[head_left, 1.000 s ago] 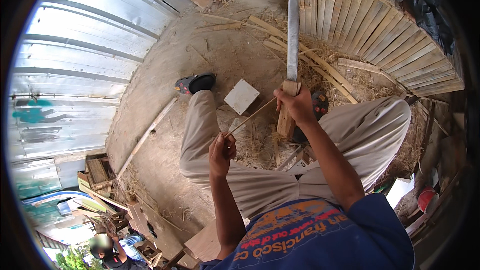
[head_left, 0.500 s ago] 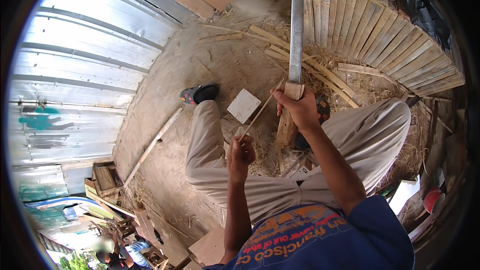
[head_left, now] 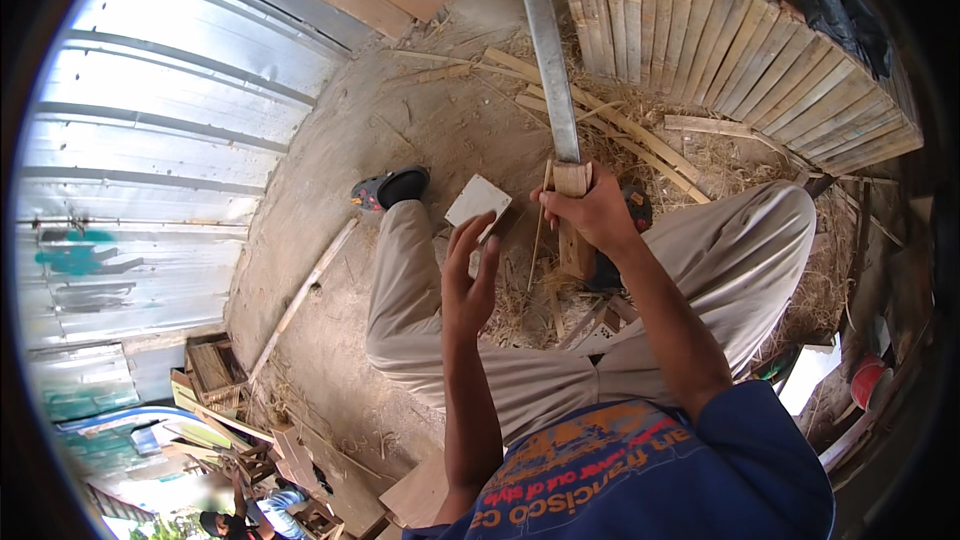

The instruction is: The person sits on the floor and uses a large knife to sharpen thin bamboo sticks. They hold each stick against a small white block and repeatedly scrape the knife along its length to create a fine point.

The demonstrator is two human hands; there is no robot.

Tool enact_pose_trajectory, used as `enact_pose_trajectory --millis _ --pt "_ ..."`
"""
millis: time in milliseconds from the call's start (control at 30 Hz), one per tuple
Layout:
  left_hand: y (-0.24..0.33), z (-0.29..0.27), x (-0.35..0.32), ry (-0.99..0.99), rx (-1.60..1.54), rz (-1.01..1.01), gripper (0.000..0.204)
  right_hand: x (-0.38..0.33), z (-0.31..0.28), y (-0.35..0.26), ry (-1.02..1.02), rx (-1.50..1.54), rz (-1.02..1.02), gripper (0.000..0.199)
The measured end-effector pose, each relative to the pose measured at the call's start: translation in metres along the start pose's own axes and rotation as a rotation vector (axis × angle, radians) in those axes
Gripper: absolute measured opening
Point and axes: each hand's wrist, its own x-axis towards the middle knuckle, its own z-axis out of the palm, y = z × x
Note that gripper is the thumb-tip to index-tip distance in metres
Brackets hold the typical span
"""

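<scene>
My right hand [head_left: 592, 208] is closed around the wooden handle [head_left: 571, 179] of a machete, whose long grey blade [head_left: 549, 50] points up and away from me. A thin wooden stick [head_left: 538, 245] is pinched in the fingers of the same hand, beside the handle. Below that hand a squared wooden block [head_left: 575, 258] shows in part. My left hand [head_left: 468, 275] holds nothing, its fingers apart and reaching over the near edge of a white-topped square box [head_left: 477, 202] between my feet. Whether the fingertips touch it I cannot tell.
Wooden strips [head_left: 640, 135] and shavings lie beyond my right hand. A slatted wooden structure [head_left: 690, 30] stands at the far right, a corrugated metal wall [head_left: 170, 170] at left. A pole [head_left: 305, 300] lies on the dirt floor. Another person [head_left: 245, 515] is at lower left.
My left hand has let go of the thin stick and opened its fingers near the white box. The stick now hangs from my right hand, and the machete tip has swung left.
</scene>
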Motion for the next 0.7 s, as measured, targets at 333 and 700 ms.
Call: enact_pose_trajectory --millis 333,700 --pt "0.009 0.002 0.021 -0.044 0.122 0.034 0.024 -0.014 0.025 0.035 -0.146 -0.412 -0.084 0.034" --pt "-0.060 -0.026 0.038 0.555 0.474 0.265 0.017 -0.001 0.004 0.056 0.122 -0.544 -0.006 0.035"
